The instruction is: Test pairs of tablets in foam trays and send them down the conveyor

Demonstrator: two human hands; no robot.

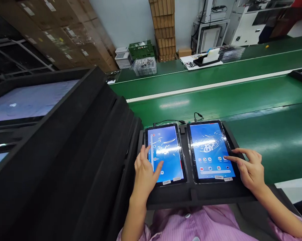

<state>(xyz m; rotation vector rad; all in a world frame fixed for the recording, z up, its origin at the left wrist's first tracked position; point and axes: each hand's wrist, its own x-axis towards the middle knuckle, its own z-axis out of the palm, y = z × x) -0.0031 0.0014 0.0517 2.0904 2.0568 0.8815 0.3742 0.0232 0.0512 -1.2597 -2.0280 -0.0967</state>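
Two tablets with lit blue screens lie side by side in a black foam tray [191,195] in front of me. My left hand [144,170] rests on the left tablet [168,147], fingers apart, thumb and index finger touching its screen near the left edge. My right hand [248,167] hovers over the right tablet [209,144], its index finger stretched out and touching an icon at the screen's right side. Neither hand holds anything. A black cable [174,121] runs to the top of each tablet.
A green conveyor belt [228,97] runs behind the tray. A tall black foam stack [65,160] stands at my left. Far off are cardboard boxes [166,30], a green crate [140,49], clear trays [144,66], stacked items [231,53] and white machines [211,33].
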